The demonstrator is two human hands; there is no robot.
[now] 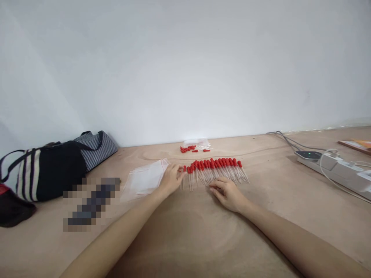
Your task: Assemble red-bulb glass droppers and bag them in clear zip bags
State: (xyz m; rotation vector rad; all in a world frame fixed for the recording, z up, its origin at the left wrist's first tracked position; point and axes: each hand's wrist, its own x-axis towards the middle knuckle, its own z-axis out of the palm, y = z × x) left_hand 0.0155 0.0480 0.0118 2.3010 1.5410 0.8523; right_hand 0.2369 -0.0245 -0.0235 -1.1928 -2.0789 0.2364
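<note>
Droppers [216, 164] with red rubber bulbs and thin clear tubes lie side by side in a long row on the wooden table. At the row's left end, my left hand [173, 178] pinches a dropper [184, 168] near its red bulb; the fingers partly cover it. Just below the tube ends in the middle of the row rests my right hand [228, 193], its fingers loosely bent and apart from the thumb, with nothing seen in it. Behind the row, loose red rubber bulbs [188, 148] lie by a clear plastic bag [199, 143].
Clear zip bags [146, 179] lie flat left of my left hand. Farther left are a black bag [60, 170], a striped bag [100, 148] and a blurred-out object [92, 202]. A white power strip [336, 170] with cables and a small black device [308, 155] sit at right.
</note>
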